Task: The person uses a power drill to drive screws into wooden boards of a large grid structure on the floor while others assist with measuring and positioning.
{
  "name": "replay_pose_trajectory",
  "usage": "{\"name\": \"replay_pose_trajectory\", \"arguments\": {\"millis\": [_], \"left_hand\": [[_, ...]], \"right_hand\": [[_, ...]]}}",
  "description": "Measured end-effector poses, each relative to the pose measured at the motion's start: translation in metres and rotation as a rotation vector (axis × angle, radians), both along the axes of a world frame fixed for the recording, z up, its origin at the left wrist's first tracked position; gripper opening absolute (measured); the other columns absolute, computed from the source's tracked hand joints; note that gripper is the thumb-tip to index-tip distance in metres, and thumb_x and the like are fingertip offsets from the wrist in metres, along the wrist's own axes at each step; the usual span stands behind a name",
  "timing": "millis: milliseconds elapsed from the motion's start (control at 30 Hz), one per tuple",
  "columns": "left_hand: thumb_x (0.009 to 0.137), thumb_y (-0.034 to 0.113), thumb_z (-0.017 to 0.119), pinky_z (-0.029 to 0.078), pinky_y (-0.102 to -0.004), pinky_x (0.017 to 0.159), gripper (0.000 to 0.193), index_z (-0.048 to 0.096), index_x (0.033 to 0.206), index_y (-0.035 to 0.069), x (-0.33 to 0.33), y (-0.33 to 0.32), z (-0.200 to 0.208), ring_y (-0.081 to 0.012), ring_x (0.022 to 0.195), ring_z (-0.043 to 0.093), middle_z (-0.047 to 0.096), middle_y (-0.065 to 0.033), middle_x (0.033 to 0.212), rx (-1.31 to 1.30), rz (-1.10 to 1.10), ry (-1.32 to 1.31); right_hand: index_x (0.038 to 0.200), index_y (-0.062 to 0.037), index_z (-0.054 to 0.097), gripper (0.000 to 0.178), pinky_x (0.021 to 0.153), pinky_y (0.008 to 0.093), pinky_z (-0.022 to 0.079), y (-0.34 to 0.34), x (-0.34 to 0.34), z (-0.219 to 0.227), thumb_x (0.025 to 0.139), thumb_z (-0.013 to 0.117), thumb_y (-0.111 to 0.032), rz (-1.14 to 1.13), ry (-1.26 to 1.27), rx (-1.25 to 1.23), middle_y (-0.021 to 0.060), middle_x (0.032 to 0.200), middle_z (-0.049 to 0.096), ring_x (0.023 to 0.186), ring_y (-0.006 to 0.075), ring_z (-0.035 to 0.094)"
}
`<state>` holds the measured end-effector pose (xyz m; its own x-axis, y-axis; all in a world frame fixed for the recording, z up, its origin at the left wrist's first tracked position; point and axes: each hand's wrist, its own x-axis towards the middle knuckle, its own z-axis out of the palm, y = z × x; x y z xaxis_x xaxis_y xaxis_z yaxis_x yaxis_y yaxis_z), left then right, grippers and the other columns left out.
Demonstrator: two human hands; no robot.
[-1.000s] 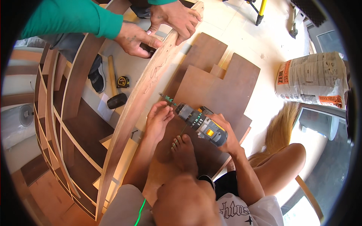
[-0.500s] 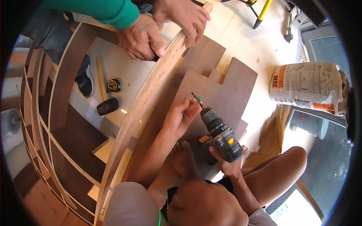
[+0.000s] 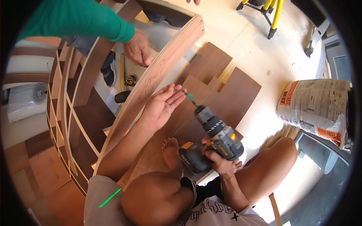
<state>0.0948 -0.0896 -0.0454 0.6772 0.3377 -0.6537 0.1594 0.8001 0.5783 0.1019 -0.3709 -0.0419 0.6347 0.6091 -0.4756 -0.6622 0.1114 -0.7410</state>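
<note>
My right hand (image 3: 223, 164) is closed around the grip of a black and grey cordless drill (image 3: 217, 126), which points up and to the left. A slim bit with a green part (image 3: 190, 97) sticks out of its chuck. My left hand (image 3: 162, 107) is palm up beside the bit's tip, thumb and fingertips drawn together; what they pinch is too small to make out. Left of that hand, a long curved wooden panel (image 3: 166, 60) stands on edge as part of a curved frame. Across it, a co-worker's hand (image 3: 138, 49) in a green sleeve rests at the panel's top edge.
Brown boards (image 3: 233, 98) lie on the floor ahead of the drill. Behind the panel are a mallet (image 3: 121, 96) and a tape measure (image 3: 131, 80). A large printed bag (image 3: 315, 109) stands at the right, near a broom's bristles (image 3: 277, 141). Yellow stand legs (image 3: 276, 17) are at the far right.
The drill has tilted, its battery showing more, and my left hand has shifted left. One co-worker's hand has left the panel's end, with only fingertips at the top edge. The view has shifted.
</note>
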Motion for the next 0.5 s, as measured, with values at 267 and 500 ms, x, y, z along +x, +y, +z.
{"name": "replay_pose_trajectory", "arguments": {"millis": [267,500], "left_hand": [[0.11,0.01,0.053,0.052,-0.0439,0.115,0.016,0.06,0.12,-0.002,0.02,0.001,0.06,-0.0302,0.13,0.062,0.065,-0.014,0.128,0.225,-0.064,0.053],[0.111,0.009,0.049,0.046,-0.0494,0.121,0.013,0.058,0.115,0.001,0.042,-0.045,0.043,-0.0366,0.137,0.057,0.063,-0.0102,0.12,-0.005,0.066,-0.165]], "right_hand": [[0.114,-0.0039,0.068,0.036,0.081,0.0299,0.054,-0.005,0.026,-0.006,0.079,0.067,0.005,0.14,0.061,0.213,0.0026,0.107,0.07,0.091,0.0124,0.065],[0.121,0.0014,0.063,0.051,0.077,0.0343,0.057,-0.035,0.047,-0.009,0.071,0.061,0.003,0.031,0.092,0.246,0.0125,0.11,0.066,0.084,0.0227,0.066]]}}
